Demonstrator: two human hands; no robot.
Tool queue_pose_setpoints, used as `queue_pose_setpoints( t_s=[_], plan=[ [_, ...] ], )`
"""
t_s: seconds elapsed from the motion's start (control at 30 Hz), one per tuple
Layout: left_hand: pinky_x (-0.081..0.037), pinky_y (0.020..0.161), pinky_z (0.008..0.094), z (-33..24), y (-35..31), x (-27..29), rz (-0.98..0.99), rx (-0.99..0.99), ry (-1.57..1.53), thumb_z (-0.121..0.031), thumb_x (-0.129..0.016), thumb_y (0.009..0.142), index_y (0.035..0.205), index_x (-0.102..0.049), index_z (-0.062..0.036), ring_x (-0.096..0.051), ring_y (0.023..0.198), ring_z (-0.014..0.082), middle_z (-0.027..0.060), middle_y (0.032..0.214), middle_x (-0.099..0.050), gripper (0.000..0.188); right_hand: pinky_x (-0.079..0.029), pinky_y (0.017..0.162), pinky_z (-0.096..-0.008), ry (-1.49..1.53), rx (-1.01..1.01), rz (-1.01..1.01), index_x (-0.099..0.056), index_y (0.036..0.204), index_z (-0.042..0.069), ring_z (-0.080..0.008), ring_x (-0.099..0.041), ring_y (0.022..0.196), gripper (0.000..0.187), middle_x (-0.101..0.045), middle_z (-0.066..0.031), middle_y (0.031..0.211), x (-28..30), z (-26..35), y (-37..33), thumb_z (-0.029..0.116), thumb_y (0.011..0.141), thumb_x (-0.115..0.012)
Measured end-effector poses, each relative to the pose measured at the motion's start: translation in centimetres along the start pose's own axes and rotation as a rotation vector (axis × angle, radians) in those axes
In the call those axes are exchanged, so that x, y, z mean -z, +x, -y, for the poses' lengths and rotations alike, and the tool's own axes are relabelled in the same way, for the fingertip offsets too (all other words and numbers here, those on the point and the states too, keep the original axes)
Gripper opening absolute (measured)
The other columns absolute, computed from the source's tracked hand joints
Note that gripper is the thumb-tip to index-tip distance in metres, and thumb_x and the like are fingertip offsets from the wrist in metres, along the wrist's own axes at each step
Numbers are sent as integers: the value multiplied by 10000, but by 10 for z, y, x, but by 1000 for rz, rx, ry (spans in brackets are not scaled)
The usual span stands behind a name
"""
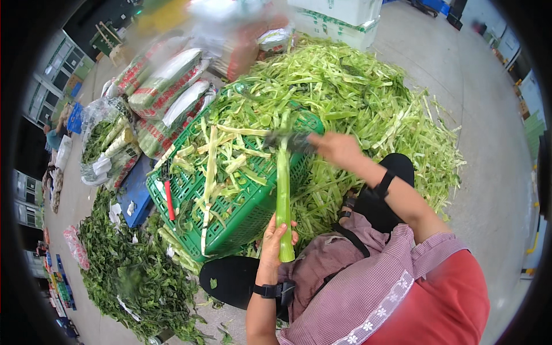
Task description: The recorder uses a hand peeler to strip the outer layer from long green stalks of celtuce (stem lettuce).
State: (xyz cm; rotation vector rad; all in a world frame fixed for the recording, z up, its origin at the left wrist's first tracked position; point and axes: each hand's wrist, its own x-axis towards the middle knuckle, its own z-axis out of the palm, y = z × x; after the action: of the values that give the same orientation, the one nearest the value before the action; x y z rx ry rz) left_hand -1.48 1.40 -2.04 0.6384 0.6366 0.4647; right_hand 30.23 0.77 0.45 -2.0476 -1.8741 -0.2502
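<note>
My left hand [275, 238] is closed round the lower end of a long celtuce stem [283, 195], pale green and mostly peeled. The stem stands up away from me, in front of an overturned green plastic crate [253, 215]. My right hand [339, 149] grips a dark tool [291, 141], smeared by motion, which lies across the upper part of the stem. Its exact kind cannot be made out. Long strips of peel [210, 172] lie on the crate, along with a red-handled tool [169, 200].
A large heap of green peelings [368, 98] spreads behind and right of the crate. Dark leaves [138, 282] are piled at the left. Plastic sacks of celtuce [167, 92] lie at the far left, near a blue crate [135, 192]. White foam boxes [336, 26] stand at the back.
</note>
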Motion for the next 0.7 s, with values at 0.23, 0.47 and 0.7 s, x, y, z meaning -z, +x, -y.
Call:
queue_pose_setpoints(
  t_s=[0.23, 0.47, 0.7],
  plan=[
    [-483, 514, 287, -18, -9, -1, -105, -8, -54, -240, -480, 991, 1471, -304, -90, -587, 592, 195, 122, 933, -589, 533, -480, 537, -359, 50, -9, -60, -628, 1195, 232, -238, -594, 629, 426, -546, -48, 749, 2, 15, -4, 252, 779, -719],
    [-491, 524, 286, -24, -31, 14, -134, 17, 128, -259, -486, 993, 1421, -370, -68, -598, 613, 185, 99, 904, -587, 482, -500, 529, -377, -65, -259, -102, -622, 1160, 242, -254, -610, 619, 330, -597, -67, 772, -15, -47, 26, 276, 832, -623],
    [-486, 553, 259, -22, -1, 7, -173, 90, 183, -259, -506, 989, 1068, -528, -22, -598, 624, 148, 56, 834, -568, 252, -476, 479, -363, 101, 188, 16, -587, 1216, 248, -221, -572, 581, 412, -545, -54, 744, 14, 37, -1, 246, 809, -651]
  ],
)
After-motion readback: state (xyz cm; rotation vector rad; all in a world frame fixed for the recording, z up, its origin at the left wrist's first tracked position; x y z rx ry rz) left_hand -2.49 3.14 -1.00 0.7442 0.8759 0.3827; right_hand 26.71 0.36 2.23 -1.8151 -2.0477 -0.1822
